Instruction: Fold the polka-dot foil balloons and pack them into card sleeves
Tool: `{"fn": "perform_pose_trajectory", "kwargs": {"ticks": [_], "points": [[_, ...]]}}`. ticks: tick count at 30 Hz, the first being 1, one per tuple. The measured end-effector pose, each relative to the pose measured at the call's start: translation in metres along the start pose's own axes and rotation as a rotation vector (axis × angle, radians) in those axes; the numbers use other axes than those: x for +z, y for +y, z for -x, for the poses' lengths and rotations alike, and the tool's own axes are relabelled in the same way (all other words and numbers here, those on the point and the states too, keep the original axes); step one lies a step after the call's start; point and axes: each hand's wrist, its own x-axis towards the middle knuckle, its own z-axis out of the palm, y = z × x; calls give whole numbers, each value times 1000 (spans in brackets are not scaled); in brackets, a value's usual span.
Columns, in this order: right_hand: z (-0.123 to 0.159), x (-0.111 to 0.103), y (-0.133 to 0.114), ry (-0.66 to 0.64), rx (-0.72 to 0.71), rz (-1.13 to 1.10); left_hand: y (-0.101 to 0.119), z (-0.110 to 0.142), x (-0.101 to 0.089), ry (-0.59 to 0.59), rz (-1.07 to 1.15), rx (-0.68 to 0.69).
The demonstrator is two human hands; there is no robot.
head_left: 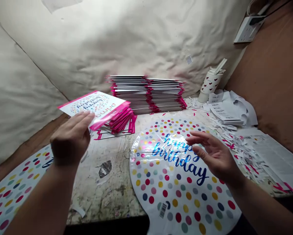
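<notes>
My left hand point(71, 135) is closed on the near edge of a flat, pink-edged packet point(104, 101) printed "happy birthday" and "prima"; the thumb is hidden. The packet is tilted over a fanned pile of similar pink-edged packets point(123, 122). On the right, my right hand point(213, 155) is empty, fingers apart and slightly curled. It hovers over or lightly touches a flat white foil balloon point(171, 186) with coloured dots and blue "happy birthday" lettering; contact is unclear. Part of a second dotted balloon point(13, 182) lies at lower left, partly behind my left forearm.
Tall side-by-side stacks of packets point(148, 94) stand against the covered wall. A heart-patterned cup point(211, 83) is at the back right. Label sheets point(228, 109) and paper scraps point(246, 160) cover the right side. A socket point(249, 29) is mounted above.
</notes>
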Motion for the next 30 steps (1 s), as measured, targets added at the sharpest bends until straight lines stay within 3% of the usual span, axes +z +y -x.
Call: {"fn": "perform_pose_trajectory", "kwargs": {"ticks": [3,5,7,9,10,12,14,15,17,20,22,24,30], "points": [[5,-4,14,23,74,85,-44,-21,38,-253,-115,-21],[8,-5,18,18,87,136,-50,-31,57,-358,-91,3],[13,-7,19,-8,84,226,-38,-36,67,-403,-75,11],[26,-12,16,-161,69,370,-11,-32,69,-390,-51,15],[37,-15,15,-301,50,447,8,-24,68,-386,-19,41],[64,-20,11,-632,-27,576,56,7,60,-425,108,171],[96,-22,12,-843,-131,686,109,53,47,-560,276,386],[110,-21,14,-865,-186,739,134,78,39,-621,368,500],[133,-20,20,-773,-282,805,174,123,25,-721,533,721],[145,-17,29,-567,-330,739,200,156,12,-734,545,822],[144,-15,31,-506,-295,660,200,154,9,-807,548,739],[140,-14,30,-501,-261,606,195,143,8,-966,605,612],[129,-20,26,-593,-122,459,184,108,24,-1478,811,53]]}}
